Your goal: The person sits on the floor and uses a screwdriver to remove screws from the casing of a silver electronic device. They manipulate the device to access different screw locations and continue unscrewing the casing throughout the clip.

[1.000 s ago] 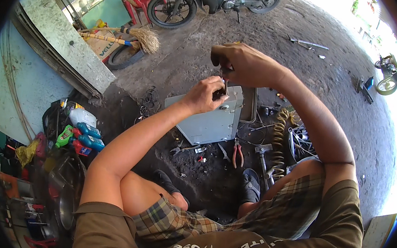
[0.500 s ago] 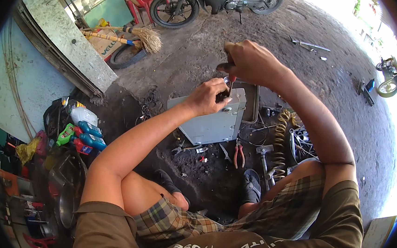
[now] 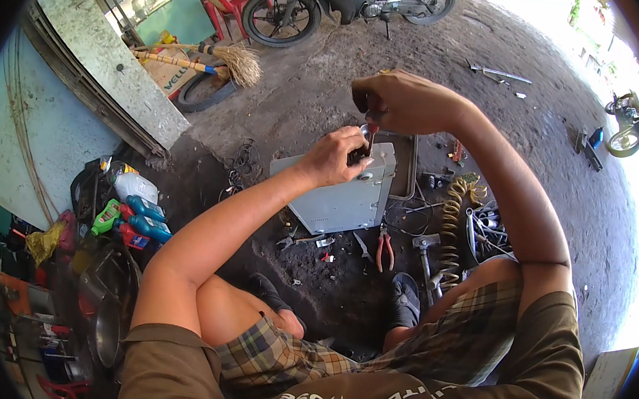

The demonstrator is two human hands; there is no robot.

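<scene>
A grey metal case (image 3: 331,197) stands on the dark floor between my feet, with a metal tray (image 3: 405,184) partly hidden behind it. My left hand (image 3: 338,156) is closed round a small metal piece at the case's upper right corner; the piece is mostly hidden by the fingers. Just above it, my right hand (image 3: 410,101) is bent down with curled fingers at a thin upright item with some red on it, too hidden to name. Red-handled pliers (image 3: 384,250) lie below the case.
Oil bottles (image 3: 145,216) are piled at left. A hammer-like tool (image 3: 427,257), coiled hose (image 3: 451,225) and tub of metal parts (image 3: 485,235) lie at right. Cables (image 3: 243,167) lie behind the case. A motorbike (image 3: 342,2), brooms (image 3: 232,65) and tyre (image 3: 196,96) are farther back.
My right hand shifted right, then tilted slightly back with its fingers still curled. My left hand and the case sit slightly farther right in the picture than a second ago.
</scene>
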